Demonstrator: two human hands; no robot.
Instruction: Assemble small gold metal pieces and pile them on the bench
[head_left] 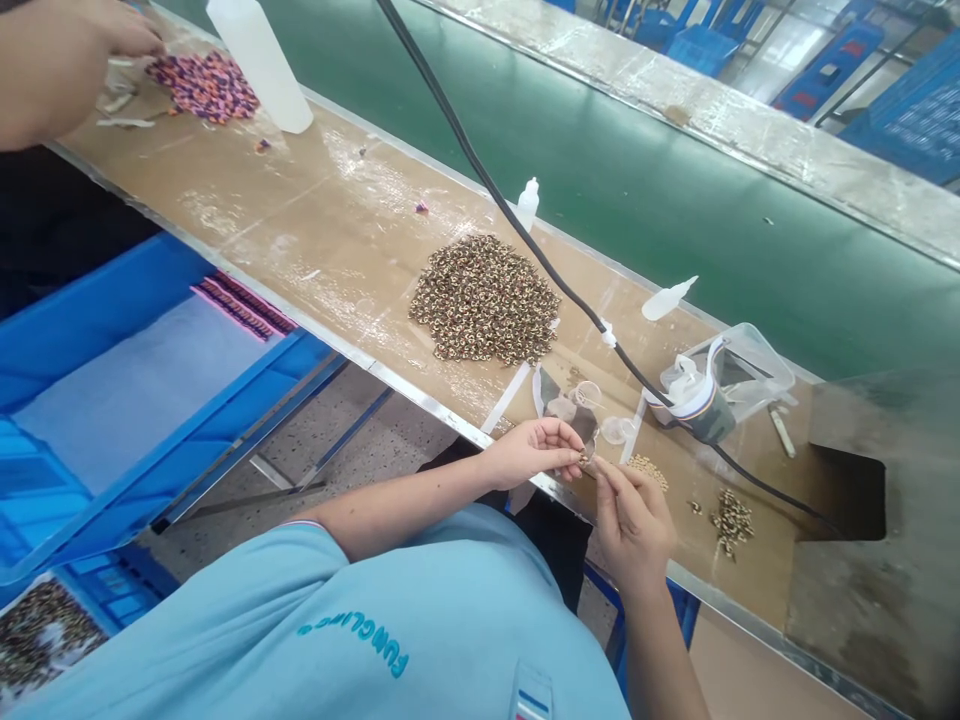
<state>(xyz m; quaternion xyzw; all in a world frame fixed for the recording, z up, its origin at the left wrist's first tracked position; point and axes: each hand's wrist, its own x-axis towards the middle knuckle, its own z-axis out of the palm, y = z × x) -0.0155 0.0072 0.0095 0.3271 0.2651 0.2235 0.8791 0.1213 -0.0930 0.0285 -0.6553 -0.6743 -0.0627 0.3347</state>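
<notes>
Working over the near edge of the worktop (330,215), both hands meet in front of the body, probably so that fine handling can be watched from straight above. Left hand (541,452): thumb and forefinger pinched narrow on a small gold-toned piece (583,455), other fingers curled back, seemingly to leave the view free. Right hand (637,515): thumb and forefinger drawn close to the same spot, almost meeting the left's; whether they grip that piece or merely steady it, cannot tell. Piece sits between the two sets of fingertips, too small to read its shape. Large mound of brown-and-gold pieces (484,300) lies ahead and to the left, likely heaped there to be within easy reach. Pale tan pieces (652,471) lie just beyond the right hand; a smaller brown-and-gold cluster (731,522) farther right, well apart from the mound, perhaps to keep lots separate. One dropper bottle (528,206) stands upright at the far side, another bottle (667,300) lies on its side, both presumably parked out of the fingers' way. Co-worker's hand (124,32) at upper left, near a pink-and-orange heap (206,87); its hold, cannot tell.
</notes>
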